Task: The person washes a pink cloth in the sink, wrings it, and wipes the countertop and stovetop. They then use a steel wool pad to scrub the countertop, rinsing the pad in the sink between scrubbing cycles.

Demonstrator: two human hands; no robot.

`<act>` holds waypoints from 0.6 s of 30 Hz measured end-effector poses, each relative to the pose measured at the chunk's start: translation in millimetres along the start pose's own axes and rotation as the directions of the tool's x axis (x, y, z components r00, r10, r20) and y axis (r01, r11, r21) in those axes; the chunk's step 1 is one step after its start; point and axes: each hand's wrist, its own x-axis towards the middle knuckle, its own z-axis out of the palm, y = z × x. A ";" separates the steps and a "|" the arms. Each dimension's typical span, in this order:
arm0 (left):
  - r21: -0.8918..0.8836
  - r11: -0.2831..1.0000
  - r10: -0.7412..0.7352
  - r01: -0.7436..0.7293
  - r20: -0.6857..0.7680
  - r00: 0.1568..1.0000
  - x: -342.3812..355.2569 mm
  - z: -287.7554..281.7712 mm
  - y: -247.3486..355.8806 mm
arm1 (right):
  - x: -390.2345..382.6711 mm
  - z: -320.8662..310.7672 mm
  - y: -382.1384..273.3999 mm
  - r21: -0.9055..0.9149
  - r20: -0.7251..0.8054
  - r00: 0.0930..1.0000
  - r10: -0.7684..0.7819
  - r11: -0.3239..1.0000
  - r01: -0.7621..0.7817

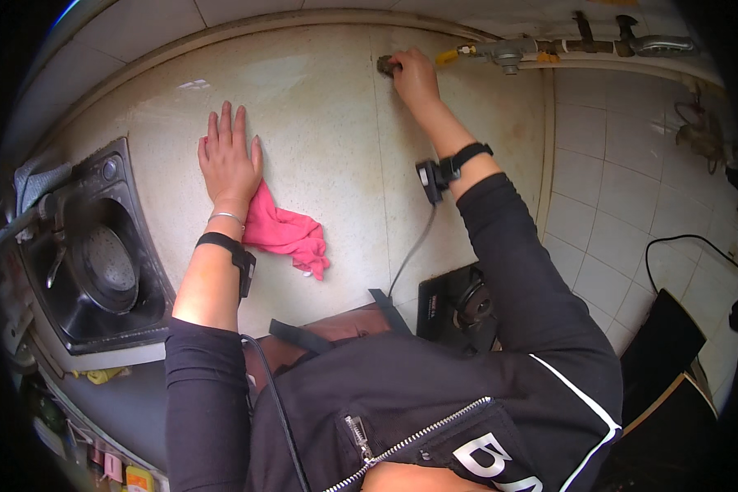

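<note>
My left hand [228, 157] lies flat with its fingers stretched out on the pale countertop [320, 123]. A pink cloth [285, 230] sticks out from under the palm and trails crumpled toward me; the part beneath the hand is hidden. Farther off to the right, my right hand [416, 75] reaches to the back of the counter. Its fingers are closed on a small, dark brown-grey scouring pad [384, 66], pressed to the surface near a seam. Each wrist wears a black strap with a small device.
A dark sink [98, 254] with a round colander [109, 261] in it is at the left. A gas pipe with a yellow-handled valve [457, 54] runs just right of my right hand. A black gas stove [459, 307] stands near my right side, and a cable hangs from that wrist.
</note>
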 end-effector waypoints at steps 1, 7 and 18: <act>-0.006 1.000 0.005 -0.005 0.006 1.000 0.5 -0.1 0.1 | -0.4 -0.9 -1.2 0.007 -0.062 0.997 -0.041 0.999 0.042; -0.001 1.000 -0.004 0.004 0.022 1.000 1.5 1.3 1.0 | -50.0 -17.2 -2.3 0.022 0.180 0.980 0.090 0.995 -0.095; -0.081 0.997 -0.016 0.014 -0.024 1.000 -0.7 3.6 -2.8 | -16.6 48.3 -15.4 0.048 0.012 1.000 -0.022 0.999 0.021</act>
